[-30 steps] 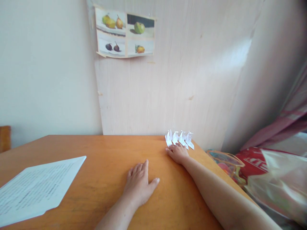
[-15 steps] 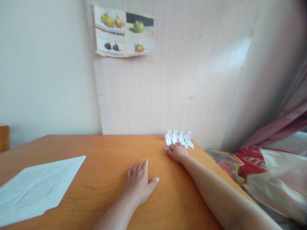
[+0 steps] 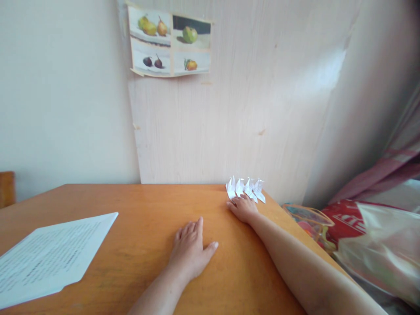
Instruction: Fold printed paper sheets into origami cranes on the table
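Printed sheets (image 3: 55, 258) at left, plastic bag (image 3: 382, 253) right of the surface (image 3: 147, 201), origami cranes (image 3: 248, 189) lined up at its far right, right hand (image 3: 243, 210) outstretched to their bases, left hand (image 3: 188, 251) palm-down, both grips wide

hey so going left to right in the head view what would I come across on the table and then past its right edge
Printed sheets, left hand, white folded-paper figures, pale translucent plastic.

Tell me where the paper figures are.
In the head view, the paper figures stand right of centre on the table near its far edge, by the right hand.
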